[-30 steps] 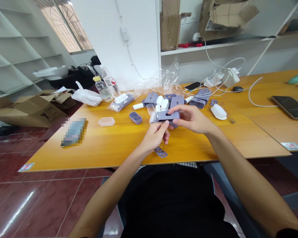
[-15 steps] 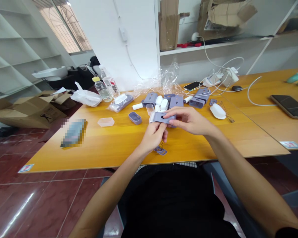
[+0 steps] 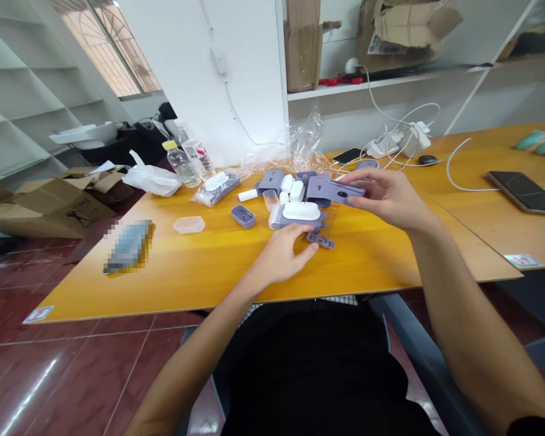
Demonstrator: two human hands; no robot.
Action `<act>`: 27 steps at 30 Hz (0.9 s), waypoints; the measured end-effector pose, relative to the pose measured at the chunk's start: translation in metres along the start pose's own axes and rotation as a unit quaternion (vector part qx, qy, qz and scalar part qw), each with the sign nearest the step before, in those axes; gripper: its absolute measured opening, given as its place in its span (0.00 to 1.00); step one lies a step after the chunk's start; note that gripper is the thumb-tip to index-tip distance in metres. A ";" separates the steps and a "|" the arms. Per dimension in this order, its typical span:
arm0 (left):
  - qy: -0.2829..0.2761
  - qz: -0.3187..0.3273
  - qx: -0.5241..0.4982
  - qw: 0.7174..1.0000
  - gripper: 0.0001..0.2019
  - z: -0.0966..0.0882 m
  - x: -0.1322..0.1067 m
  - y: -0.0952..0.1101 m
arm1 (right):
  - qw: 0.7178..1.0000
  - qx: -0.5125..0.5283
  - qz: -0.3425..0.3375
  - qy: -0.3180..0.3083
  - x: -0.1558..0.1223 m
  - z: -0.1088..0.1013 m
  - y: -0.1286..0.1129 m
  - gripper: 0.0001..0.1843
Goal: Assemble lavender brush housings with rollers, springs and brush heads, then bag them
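Observation:
My right hand pinches a flat purple plastic piece with a dark oval hole between thumb and fingers, raised above the table. My left hand rests low over the table, thumb spread from the fingers. Its fingertips are at the near side of a purple body with a pale end. On that body lies a white bristled brush head. A thin wire spring stands to its right. Near my left thumb is a flat purple part with openings.
Behind the hands are purple housings and white pieces. A purple cup and a clear tray sit to the left. Bottles, a white bag, cables and a tablet surround the work area.
The purple piece with the hole was between both hands; my right hand has carried it rightward. My left hand has let go of it, and the bristled brush head on the body now shows.

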State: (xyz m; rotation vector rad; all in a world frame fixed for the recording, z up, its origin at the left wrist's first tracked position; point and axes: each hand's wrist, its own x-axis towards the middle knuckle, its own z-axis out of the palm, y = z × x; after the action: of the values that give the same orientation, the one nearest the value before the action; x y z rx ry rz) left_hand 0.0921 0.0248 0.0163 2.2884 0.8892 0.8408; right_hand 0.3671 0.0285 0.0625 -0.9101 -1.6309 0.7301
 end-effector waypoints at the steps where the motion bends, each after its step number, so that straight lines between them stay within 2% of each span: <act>1: -0.012 0.012 0.024 1.000 0.15 0.000 -0.001 0.000 | 1.000 -0.014 0.006 -0.002 -0.002 -0.007 0.001 0.19; 5: -0.074 0.046 0.107 0.990 0.17 0.004 -0.003 -0.001 | 0.997 -0.080 0.012 -0.003 -0.005 -0.027 0.006 0.23; 10: -0.121 0.058 0.176 0.975 0.20 0.006 -0.005 -0.005 | 0.992 -0.116 -0.027 0.036 -0.003 -0.027 0.011 0.21; 14: -0.118 0.064 0.192 0.972 0.19 0.005 -0.005 -0.006 | 0.990 -0.120 -0.047 0.062 -0.003 -0.023 0.006 0.20; 22: -0.053 0.082 0.209 0.973 0.15 0.000 -0.001 -0.006 | 0.985 -0.172 -0.017 0.025 -0.004 -0.032 0.013 0.21; 27: -0.079 0.076 0.248 0.963 0.18 -0.013 -0.001 -0.006 | 0.979 -0.204 -0.005 0.006 -0.004 -0.036 0.017 0.23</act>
State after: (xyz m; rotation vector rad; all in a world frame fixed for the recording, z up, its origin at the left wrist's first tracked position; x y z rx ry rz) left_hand 0.0794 0.0310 0.0206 2.8417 0.9397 0.5248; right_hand 0.4055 0.0343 0.0549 -1.1909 -1.8084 0.3833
